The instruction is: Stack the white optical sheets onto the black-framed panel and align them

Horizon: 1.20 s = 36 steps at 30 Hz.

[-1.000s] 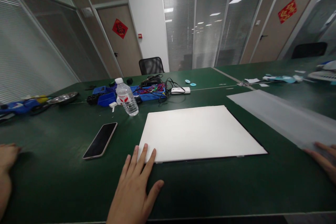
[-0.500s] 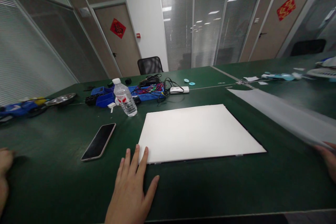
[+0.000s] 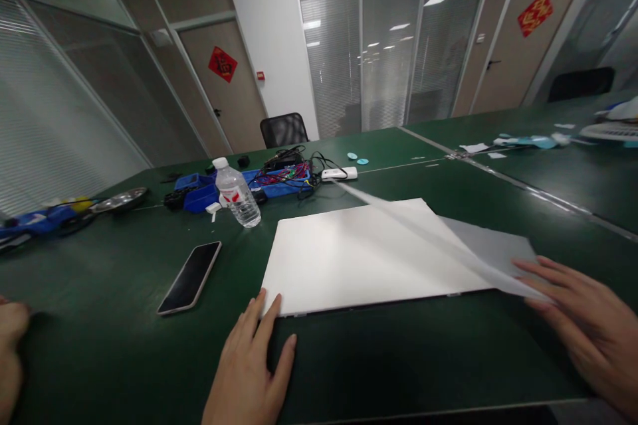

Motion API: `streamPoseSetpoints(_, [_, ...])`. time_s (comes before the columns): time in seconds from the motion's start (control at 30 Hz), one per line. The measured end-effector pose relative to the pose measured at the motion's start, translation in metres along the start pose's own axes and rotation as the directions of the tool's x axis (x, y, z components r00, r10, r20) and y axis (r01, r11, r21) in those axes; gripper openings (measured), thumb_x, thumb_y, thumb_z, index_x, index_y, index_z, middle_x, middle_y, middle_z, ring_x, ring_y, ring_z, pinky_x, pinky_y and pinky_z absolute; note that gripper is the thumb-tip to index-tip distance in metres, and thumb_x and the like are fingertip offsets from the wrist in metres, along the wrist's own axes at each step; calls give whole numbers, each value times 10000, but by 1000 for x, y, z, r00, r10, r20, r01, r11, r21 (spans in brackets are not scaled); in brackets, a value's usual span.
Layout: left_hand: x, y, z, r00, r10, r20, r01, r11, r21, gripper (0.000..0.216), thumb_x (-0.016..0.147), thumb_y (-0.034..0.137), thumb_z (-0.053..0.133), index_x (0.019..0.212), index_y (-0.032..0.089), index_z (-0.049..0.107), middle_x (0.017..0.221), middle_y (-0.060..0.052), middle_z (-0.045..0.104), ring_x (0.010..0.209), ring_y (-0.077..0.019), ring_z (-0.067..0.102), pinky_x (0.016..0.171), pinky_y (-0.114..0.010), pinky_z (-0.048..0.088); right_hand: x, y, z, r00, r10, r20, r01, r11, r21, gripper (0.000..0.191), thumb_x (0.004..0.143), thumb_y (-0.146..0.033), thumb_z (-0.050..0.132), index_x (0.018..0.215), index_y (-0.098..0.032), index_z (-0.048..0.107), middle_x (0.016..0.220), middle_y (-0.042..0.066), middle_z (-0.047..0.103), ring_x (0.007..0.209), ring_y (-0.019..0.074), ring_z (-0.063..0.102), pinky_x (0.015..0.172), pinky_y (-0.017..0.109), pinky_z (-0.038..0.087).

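Note:
A flat white panel (image 3: 319, 259) with a thin dark edge lies on the green table in front of me. My left hand (image 3: 252, 358) rests at its near left corner, fingers spread, fingertips touching the edge. My right hand (image 3: 588, 319) grips the near right end of a thin translucent sheet (image 3: 491, 239) between thumb and fingers. The sheet slants over the right part of the panel, bent, its far end reaching towards the back of the panel and partly raised. To the left of the panel lies a phone (image 3: 191, 277), screen up.
A water bottle (image 3: 238, 196) stands behind the panel's left corner. Blue trays with tangled wires (image 3: 284, 176) and a white power strip (image 3: 339, 174) are further back. Another person's hand (image 3: 12, 325) rests at the left edge. Paper scraps (image 3: 474, 148) lie at the back right.
My right hand has moved left with the translucent sheet, which has come from the right of the panel to over its right part. My left hand has stayed nearly still.

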<state>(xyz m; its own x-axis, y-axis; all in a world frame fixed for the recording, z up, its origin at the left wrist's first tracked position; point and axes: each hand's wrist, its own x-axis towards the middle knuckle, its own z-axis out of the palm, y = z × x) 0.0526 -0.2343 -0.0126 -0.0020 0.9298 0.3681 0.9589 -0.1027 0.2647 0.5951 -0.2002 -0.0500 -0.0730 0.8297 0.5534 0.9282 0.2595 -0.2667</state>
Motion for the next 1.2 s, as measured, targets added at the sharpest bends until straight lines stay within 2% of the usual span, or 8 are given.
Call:
streamPoseSetpoints(0.07, [0,-1,0,1000,-16,-8,16,1000,0,578,1010,530,525,1520,272,617,1638,-106,553,1480,-376,553,1206,-628,476,10,-23,-2,995,-90,47,87,995,47,419,1025,-477,504,1400,-516,687,1564,2,585,1539,386,419,1236,675,381])
streamPoseSetpoints(0.2, [-2,-6,3,998,-59,28,59,998,9,508,991,563,529,1320,248,754,1416,-128,734,1336,-397,672,1110,-595,568,23,-44,-10,968,-153,197,143,988,63,382,1026,-545,528,1365,-552,703,1592,-35,553,1503,380,478,1137,635,518])
streamPoseSetpoints(0.33, [-5,-10,6,999,-34,-7,34,999,-31,541,1010,556,514,1461,298,664,1491,-62,696,1412,-359,622,1174,-577,524,28,-51,-15,931,-190,311,184,982,51,376,969,-650,611,1296,-527,751,1583,-25,560,1471,391,514,1146,653,501])
streamPoseSetpoints(0.5, [-1,-5,-1,1000,-17,-6,16,998,-61,525,1003,522,545,1464,296,656,1525,-55,670,1433,-347,604,1204,-558,499,25,-48,-12,934,-173,312,168,985,42,635,816,-740,755,1373,-439,731,1598,24,547,1510,436,445,1155,697,469])
streamPoseSetpoints(0.73, [3,0,-3,985,-161,-64,154,983,-94,733,997,614,489,1576,166,536,1639,-153,542,1507,-381,521,1246,-593,438,22,-45,-1,974,-37,225,41,999,-14,575,964,-710,575,1448,-418,677,1615,6,525,1441,367,555,1160,650,489])
streamPoseSetpoints(0.87, [4,2,-5,971,-235,-42,231,968,-94,834,989,625,505,1651,129,403,1630,-195,539,1457,-412,567,1153,-629,522,23,-47,-2,977,-28,210,34,999,-21,555,989,-679,543,1444,-395,686,1604,1,537,1449,354,549,1171,624,494])
streamPoseSetpoints(1.0, [4,7,-10,967,-244,-71,236,965,-112,755,993,591,515,1613,167,442,1577,-185,593,1397,-400,623,1048,-581,606,22,-48,-3,979,-23,205,30,999,-32,556,994,-667,536,1436,-372,698,1600,15,540,1438,360,559,1163,620,506])
streamPoseSetpoints(1.2, [-1,1,-7,965,-201,-168,174,971,-163,368,962,534,588,1175,266,725,1543,-86,611,1332,-336,668,703,-351,678,19,-43,1,983,-35,181,30,999,32,486,1056,-587,443,1407,-390,716,1558,-15,583,1412,311,589,1152,545,540])
